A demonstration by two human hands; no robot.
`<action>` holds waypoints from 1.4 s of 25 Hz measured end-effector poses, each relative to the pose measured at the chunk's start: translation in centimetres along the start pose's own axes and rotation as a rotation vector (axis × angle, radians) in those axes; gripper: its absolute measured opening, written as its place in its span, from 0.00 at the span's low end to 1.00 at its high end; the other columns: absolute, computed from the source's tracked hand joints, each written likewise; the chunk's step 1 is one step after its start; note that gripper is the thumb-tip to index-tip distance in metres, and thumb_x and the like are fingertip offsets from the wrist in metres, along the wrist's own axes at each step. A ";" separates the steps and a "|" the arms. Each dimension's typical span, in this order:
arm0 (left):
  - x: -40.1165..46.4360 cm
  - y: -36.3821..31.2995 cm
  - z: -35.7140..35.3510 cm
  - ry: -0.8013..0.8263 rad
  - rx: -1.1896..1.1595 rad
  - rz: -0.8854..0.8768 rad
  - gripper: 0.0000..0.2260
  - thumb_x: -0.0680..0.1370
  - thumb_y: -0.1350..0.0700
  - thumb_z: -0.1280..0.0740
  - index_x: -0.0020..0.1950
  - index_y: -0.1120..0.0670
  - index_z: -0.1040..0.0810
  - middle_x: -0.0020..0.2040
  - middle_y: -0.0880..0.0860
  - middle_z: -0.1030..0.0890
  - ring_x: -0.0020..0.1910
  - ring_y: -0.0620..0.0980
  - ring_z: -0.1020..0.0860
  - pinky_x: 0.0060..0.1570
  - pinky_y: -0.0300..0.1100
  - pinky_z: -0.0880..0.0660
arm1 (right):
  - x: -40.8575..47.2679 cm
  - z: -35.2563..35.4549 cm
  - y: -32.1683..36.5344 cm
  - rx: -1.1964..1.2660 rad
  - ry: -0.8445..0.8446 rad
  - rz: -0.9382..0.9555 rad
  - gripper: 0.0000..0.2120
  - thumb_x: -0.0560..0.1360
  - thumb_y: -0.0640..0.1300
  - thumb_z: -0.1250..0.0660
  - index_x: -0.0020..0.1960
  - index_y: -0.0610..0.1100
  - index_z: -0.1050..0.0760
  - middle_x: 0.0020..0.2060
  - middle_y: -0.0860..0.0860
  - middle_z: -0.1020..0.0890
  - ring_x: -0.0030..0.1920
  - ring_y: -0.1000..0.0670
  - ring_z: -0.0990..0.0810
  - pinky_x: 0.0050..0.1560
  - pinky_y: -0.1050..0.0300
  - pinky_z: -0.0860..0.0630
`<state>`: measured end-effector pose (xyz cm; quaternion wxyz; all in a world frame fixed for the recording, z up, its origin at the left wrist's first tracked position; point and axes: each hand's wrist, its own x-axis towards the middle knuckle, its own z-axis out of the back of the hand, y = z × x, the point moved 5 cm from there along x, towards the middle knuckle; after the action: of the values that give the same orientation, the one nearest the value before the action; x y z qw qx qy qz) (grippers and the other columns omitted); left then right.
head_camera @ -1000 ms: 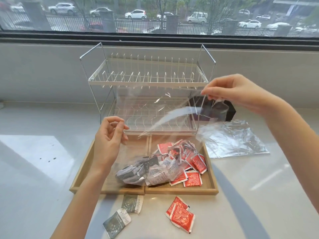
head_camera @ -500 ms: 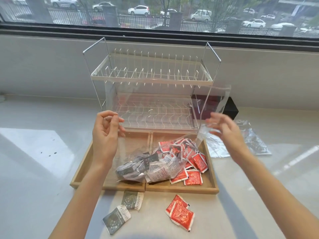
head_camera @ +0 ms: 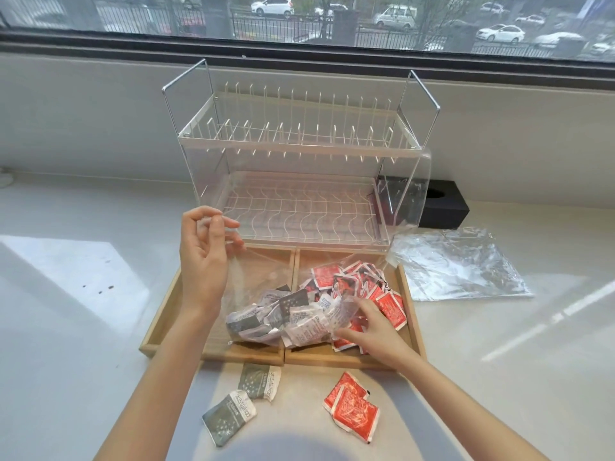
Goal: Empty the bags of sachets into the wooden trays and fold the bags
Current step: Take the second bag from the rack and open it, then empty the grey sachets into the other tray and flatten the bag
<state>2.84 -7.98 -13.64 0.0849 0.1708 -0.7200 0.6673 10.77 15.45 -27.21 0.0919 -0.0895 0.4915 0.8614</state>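
The second bag is being emptied, by the look of it: a clear plastic bag (head_camera: pixel 299 261) of grey sachets (head_camera: pixel 283 316) lies across the two wooden trays (head_camera: pixel 166 314), which stand side by side near the front edge of the worktop (head_camera: pixel 83 344), its bulging bottom straddling the divider between them. The left hand (head_camera: pixel 204 257) pinches the bag's open rim between thumb and fingertips and holds it up over the left tray's back corner. The right hand (head_camera: pixel 369 331) is low on the bag's bottom end, fingers curled onto the film over the right tray, though whether they truly grip it I cannot tell. Red sachets (head_camera: pixel 362 287) already fill the right tray, and an empty bag (head_camera: pixel 466 264) lies flat toward the worktop's right side — not yet folded. Next, I judge, the bottom must be raised and the mouth lowered over the left tray, so grey does not spill among red. Two grey strays (head_camera: pixel 243 400) and two red strays (head_camera: pixel 352 405) lie on the worktop in front of the trays.
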 end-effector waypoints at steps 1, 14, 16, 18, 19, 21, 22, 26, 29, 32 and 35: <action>0.0 0.1 0.0 0.005 -0.004 0.002 0.09 0.79 0.58 0.44 0.44 0.44 0.32 0.39 0.49 0.24 0.32 0.40 0.25 0.38 0.36 0.23 | 0.2 -0.1 0.1 -0.044 -0.039 0.004 0.27 0.70 0.46 0.30 0.66 0.46 0.34 0.57 0.53 0.30 0.58 0.53 0.28 0.55 0.66 0.34; -8.1 10.7 3.2 0.711 0.429 0.598 0.56 0.53 0.33 0.27 0.72 0.43 0.55 0.69 0.44 0.37 0.65 0.43 0.33 0.67 0.44 0.37 | 1.0 -0.7 0.6 -0.183 -0.144 -0.018 0.27 0.70 0.48 0.30 0.66 0.40 0.32 0.60 0.44 0.24 0.57 0.47 0.25 0.52 0.62 0.33; -8.4 11.9 3.0 0.678 0.390 0.609 0.40 0.65 0.48 0.26 0.71 0.49 0.45 0.64 0.50 0.27 0.59 0.47 0.26 0.58 0.34 0.30 | 0.9 -0.8 0.8 -0.207 -0.145 0.001 0.24 0.71 0.47 0.31 0.63 0.39 0.30 0.57 0.43 0.22 0.56 0.44 0.24 0.53 0.58 0.30; -7.8 12.5 2.7 0.620 0.430 0.576 0.21 0.71 0.59 0.30 0.61 0.53 0.33 0.53 0.50 0.21 0.55 0.50 0.22 0.45 0.27 0.28 | 0.8 -0.9 1.1 -0.211 -0.139 0.022 0.16 0.71 0.46 0.31 0.57 0.43 0.26 0.50 0.46 0.21 0.52 0.43 0.24 0.50 0.56 0.29; -7.5 12.6 2.7 0.593 0.446 0.561 0.15 0.71 0.60 0.30 0.55 0.52 0.30 0.49 0.47 0.21 0.54 0.51 0.22 0.42 0.28 0.28 | 0.8 -0.9 1.1 -0.227 -0.132 0.035 0.08 0.71 0.45 0.31 0.50 0.49 0.25 0.45 0.49 0.22 0.50 0.44 0.25 0.47 0.59 0.30; -7.2 12.1 2.7 0.537 0.434 0.528 0.12 0.70 0.60 0.29 0.47 0.48 0.29 0.45 0.45 0.21 0.50 0.52 0.21 0.42 0.32 0.27 | 1.0 -0.9 1.4 -0.270 -0.135 0.101 0.05 0.71 0.44 0.31 0.41 0.52 0.27 0.39 0.54 0.27 0.47 0.47 0.28 0.41 0.62 0.36; -6.9 11.5 2.9 0.506 0.429 0.504 0.12 0.70 0.59 0.29 0.45 0.46 0.28 0.44 0.46 0.20 0.47 0.50 0.21 0.42 0.34 0.27 | 1.1 -0.8 1.7 -0.254 -0.148 0.132 0.03 0.71 0.43 0.31 0.43 0.48 0.24 0.39 0.55 0.29 0.48 0.49 0.29 0.41 0.62 0.39; -5.9 8.5 3.6 0.417 0.290 0.452 0.11 0.69 0.53 0.29 0.49 0.45 0.27 0.46 0.47 0.19 0.38 0.39 0.20 0.36 0.32 0.26 | 0.1 0.4 4.4 -0.075 -0.126 0.193 0.09 0.74 0.43 0.34 0.54 0.45 0.26 0.45 0.55 0.25 0.45 0.57 0.27 0.43 0.63 0.34; -5.6 6.8 4.6 0.445 0.220 0.500 0.26 0.56 0.34 0.29 0.51 0.40 0.28 0.44 0.44 0.18 0.35 0.39 0.19 0.32 0.29 0.25 | -1.2 0.2 6.2 0.040 -0.022 0.195 0.08 0.75 0.44 0.35 0.46 0.55 0.31 0.37 0.60 0.24 0.36 0.67 0.25 0.38 0.72 0.31; -6.8 7.2 6.3 0.487 0.124 0.608 0.38 0.46 0.28 0.30 0.52 0.43 0.26 0.40 0.42 0.15 0.37 0.43 0.17 0.35 0.34 0.23 | -2.0 -0.8 6.1 0.119 0.025 0.124 0.05 0.75 0.47 0.36 0.49 0.53 0.31 0.43 0.58 0.21 0.41 0.62 0.22 0.38 0.70 0.27; -8.4 8.3 7.6 0.509 -0.026 0.797 0.40 0.49 0.37 0.23 0.58 0.49 0.27 0.47 0.49 0.15 0.45 0.49 0.17 0.41 0.41 0.19 | -2.4 -2.2 5.6 0.108 0.057 0.016 0.14 0.75 0.50 0.37 0.59 0.48 0.31 0.54 0.50 0.22 0.49 0.53 0.22 0.44 0.64 0.25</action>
<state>8.50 -14.00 -25.03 -0.0017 -0.2890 -0.6941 0.6594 11.84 10.57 -23.06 0.0758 -0.1049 0.5403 0.8315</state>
